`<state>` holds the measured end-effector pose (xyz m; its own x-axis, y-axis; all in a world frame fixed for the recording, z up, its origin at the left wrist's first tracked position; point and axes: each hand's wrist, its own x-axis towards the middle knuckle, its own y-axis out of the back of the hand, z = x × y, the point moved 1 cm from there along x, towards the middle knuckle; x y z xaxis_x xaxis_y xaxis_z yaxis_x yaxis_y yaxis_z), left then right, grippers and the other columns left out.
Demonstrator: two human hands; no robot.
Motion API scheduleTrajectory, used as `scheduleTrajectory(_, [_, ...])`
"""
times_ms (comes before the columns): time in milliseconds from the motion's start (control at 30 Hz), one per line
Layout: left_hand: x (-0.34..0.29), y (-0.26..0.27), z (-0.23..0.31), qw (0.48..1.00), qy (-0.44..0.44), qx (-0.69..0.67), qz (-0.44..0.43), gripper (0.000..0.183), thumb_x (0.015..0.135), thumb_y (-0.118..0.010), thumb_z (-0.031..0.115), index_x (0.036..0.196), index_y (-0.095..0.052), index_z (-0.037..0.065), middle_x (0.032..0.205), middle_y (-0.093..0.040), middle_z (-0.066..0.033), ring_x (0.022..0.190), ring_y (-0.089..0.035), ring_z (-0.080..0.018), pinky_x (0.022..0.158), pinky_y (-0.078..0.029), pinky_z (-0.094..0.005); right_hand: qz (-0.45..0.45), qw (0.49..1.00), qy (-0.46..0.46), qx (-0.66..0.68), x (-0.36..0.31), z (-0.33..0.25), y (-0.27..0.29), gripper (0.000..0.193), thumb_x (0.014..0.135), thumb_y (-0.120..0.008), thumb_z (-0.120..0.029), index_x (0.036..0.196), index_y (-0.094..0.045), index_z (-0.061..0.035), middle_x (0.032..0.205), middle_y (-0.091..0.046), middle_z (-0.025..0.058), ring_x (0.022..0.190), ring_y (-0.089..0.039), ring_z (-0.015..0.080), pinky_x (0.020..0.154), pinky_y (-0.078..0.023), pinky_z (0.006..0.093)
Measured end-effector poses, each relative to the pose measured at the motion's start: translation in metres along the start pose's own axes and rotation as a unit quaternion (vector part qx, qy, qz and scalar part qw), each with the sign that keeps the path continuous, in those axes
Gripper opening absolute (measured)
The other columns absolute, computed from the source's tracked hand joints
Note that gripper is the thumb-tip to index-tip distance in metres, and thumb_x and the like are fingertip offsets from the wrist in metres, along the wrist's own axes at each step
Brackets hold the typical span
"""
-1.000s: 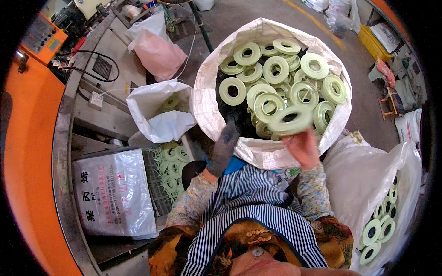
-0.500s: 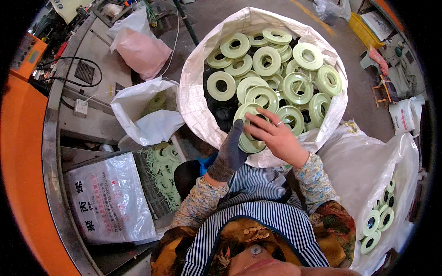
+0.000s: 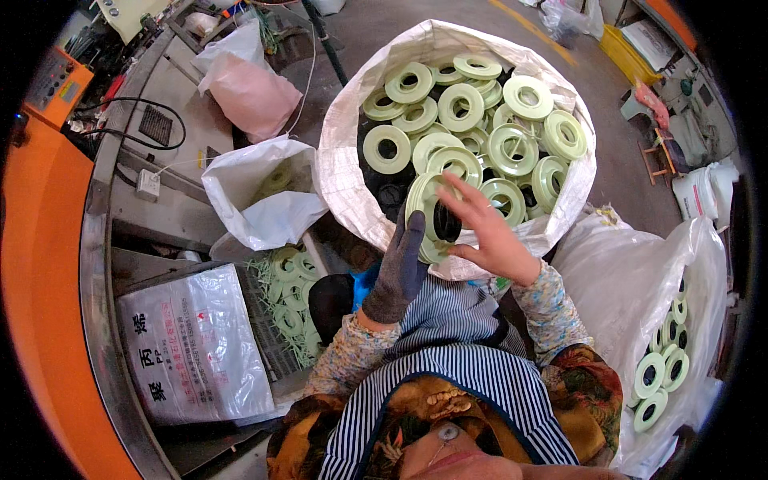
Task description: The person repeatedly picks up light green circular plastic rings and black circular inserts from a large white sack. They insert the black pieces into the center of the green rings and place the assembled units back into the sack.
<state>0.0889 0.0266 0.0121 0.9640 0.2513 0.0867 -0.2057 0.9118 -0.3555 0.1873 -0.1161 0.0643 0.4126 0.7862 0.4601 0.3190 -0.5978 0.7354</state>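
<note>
My left hand (image 3: 398,272), in a dark grey glove, grips a few pale green plastic rings (image 3: 422,204) stacked together and tilted on edge. A black oval area (image 3: 446,222) shows at their middle; whether it is a part or an opening I cannot tell. Bare and slightly blurred, my right hand (image 3: 498,240) is beside the stack with thumb and fingers apart, the fingertips close to the upper rim. Both hands are over the near edge of a large white woven sack (image 3: 340,172), which holds many loose green rings (image 3: 460,108) and some black pieces (image 3: 390,198).
To the left are a smaller white bag (image 3: 228,188), a tray area with green rings and thin scraps (image 3: 288,300), and a printed plastic sack (image 3: 196,344). A translucent bag of rings (image 3: 608,280) stands at right. An orange machine (image 3: 40,240) borders the far left.
My right hand has moved off the ring stack a little to the right, its fingers spreading. The stack has turned more on edge in my left hand, baring the black oval.
</note>
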Motion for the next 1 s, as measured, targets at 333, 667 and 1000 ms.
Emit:
scheduleTrajectory(333, [-0.004,-0.003,-0.004,0.998,0.012,-0.061,0.027,0.046,0.103,-0.042,0.027,0.140,-0.034,0.003,0.130,-0.050,-0.0128,0.116,-0.053,-0.0209,0.096,-0.046,-0.0322,-0.073,0.990,-0.101,0.066,-0.005,-0.005,-0.002,0.078,0.074,-0.076,-0.029,0.138,-0.038,-0.0060,0.121,-0.054,0.0206,0.098,-0.061,0.0351,0.081,-0.051,0.0402])
scheduleTrajectory(667, [-0.010,-0.002,0.026,0.983,-0.076,0.166,-0.024,0.066,0.084,-0.069,0.002,0.138,-0.033,-0.002,0.130,-0.050,-0.0170,0.117,-0.054,-0.0245,0.099,-0.045,-0.0357,-0.085,0.978,0.106,-0.160,0.004,0.002,-0.004,0.065,0.076,-0.066,-0.014,0.136,-0.042,-0.0147,0.129,-0.047,0.0196,0.105,-0.057,0.0356,0.082,-0.054,0.0387])
scheduleTrajectory(1000, [-0.005,0.024,0.026,0.769,-0.215,0.590,-0.118,0.059,0.096,-0.053,0.030,0.143,-0.028,0.004,0.137,-0.046,-0.0159,0.120,-0.053,-0.0280,0.102,-0.043,-0.0376,-0.155,0.904,0.293,-0.270,0.028,-0.003,0.023,0.060,0.080,-0.057,-0.013,0.137,-0.042,-0.0211,0.138,-0.042,0.0155,0.113,-0.053,0.0310,0.084,-0.055,0.0357])
